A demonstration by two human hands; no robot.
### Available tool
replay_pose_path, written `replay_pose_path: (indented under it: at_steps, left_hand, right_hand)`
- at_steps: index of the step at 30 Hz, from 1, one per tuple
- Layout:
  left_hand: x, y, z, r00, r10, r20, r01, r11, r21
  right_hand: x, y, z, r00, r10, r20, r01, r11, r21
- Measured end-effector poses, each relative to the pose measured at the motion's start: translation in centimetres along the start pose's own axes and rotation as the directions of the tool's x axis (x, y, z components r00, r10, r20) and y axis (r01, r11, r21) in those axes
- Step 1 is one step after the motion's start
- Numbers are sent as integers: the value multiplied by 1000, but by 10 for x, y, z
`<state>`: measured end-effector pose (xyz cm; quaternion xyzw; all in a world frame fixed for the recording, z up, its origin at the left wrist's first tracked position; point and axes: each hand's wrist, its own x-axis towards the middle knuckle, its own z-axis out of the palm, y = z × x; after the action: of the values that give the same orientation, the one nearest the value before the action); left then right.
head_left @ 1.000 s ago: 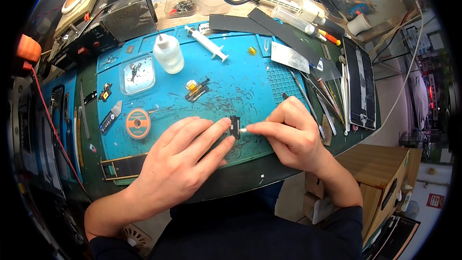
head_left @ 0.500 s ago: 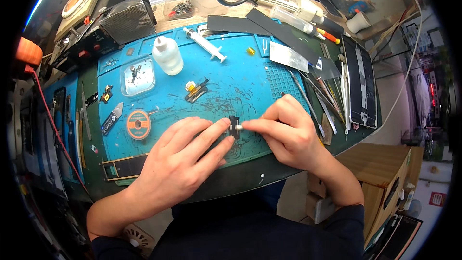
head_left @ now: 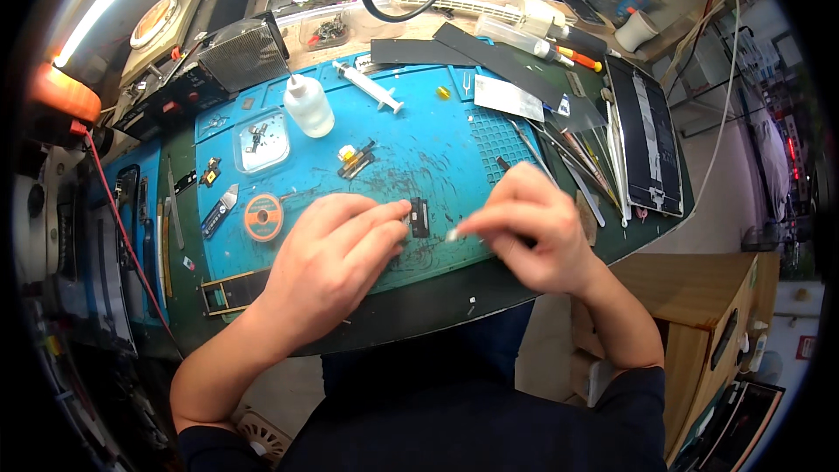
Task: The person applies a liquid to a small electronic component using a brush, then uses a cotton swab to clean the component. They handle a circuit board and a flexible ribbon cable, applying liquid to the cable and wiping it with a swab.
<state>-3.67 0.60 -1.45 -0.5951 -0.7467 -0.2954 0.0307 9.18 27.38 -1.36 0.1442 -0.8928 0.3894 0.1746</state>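
A small black rectangular electronic part (head_left: 420, 218) lies on the blue work mat (head_left: 341, 109), with a pale spot near its upper left. My left hand (head_left: 339, 253) is at its left side, fingers bent and close together, the fingertips against its edge; the thumb is hidden. To the right of the part, my right hand (head_left: 540, 232) pinches a small white cotton tip (head_left: 452, 234), apart from the part. Farther off on the mat are a small part with yellow tape (head_left: 356, 159) and a white squeeze bottle (head_left: 309, 107).
Left of my left hand are an orange wire spool (head_left: 263, 218), a utility blade (head_left: 219, 212) and a clear tray (head_left: 261, 142) of small parts. A syringe (head_left: 370, 87) lies at the back. Tweezers and thin tools (head_left: 584, 170) lie right, beside a black panel (head_left: 648, 135).
My right hand has drawn the white cotton tip away from the black part, to the right. My left fingers have pulled back, uncovering more of the part. The view has shifted a little.
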Motion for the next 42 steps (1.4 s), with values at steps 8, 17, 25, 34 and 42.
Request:
replay_pose_path:
  at_steps: [8,17,25,34,42]
  left_hand:
    - [12,-5,8,996,-63,-70,62,998,-10]
    - [11,-7,-11,934,-88,-347,89,996,-13]
    - [-127,9,-74,583,-754,-302,468,616,-634]
    - [-204,73,-42,577,-801,-157,404,447,-798]
    - [-173,69,-3,643,-712,-282,289,567,-772]
  right_hand:
    - [-18,11,-17,934,-29,-355,-231,711,-664]
    - [-42,-5,2,950,80,-300,-269,696,-665]
    - [-19,-68,35,987,-78,-140,-7,851,-525]
    - [39,-117,123,974,-215,78,217,976,-21]
    - [8,-130,153,943,294,159,-331,759,560]
